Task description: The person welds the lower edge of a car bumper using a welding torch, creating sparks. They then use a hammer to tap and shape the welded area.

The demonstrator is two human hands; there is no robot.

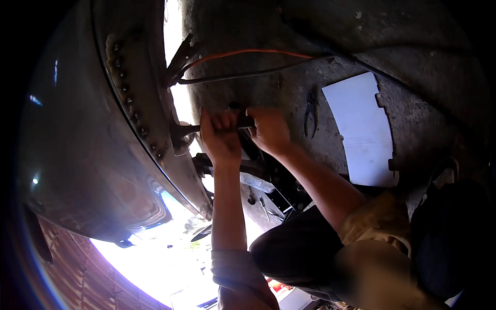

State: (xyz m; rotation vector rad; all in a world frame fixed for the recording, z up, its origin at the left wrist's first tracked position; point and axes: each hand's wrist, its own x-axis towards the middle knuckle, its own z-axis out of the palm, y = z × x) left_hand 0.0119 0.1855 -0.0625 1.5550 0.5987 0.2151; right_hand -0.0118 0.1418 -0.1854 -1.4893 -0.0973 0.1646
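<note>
My left hand (221,137) is closed around a dark bar-shaped tool (245,122), its fingers curled over the shaft. On the right end of the same tool my right hand (269,129) is closed too. Leftward, the tool runs to a dark metal bracket (179,135) at the lower edge of a car body panel (137,103); whether it grips or only touches there I cannot tell. The tool's exact kind is hidden by my fingers. A row of burnt weld spots (129,101) follows the panel's edge. Both forearms reach in over my bent knee.
Pliers (310,114) lie on the concrete floor beside a white cardboard sheet (361,134). An orange cable (248,50) and a black hose (361,63) cross the floor beyond my hands. A black metal frame (289,186) stands below my hands. Bright daylight enters at the lower left.
</note>
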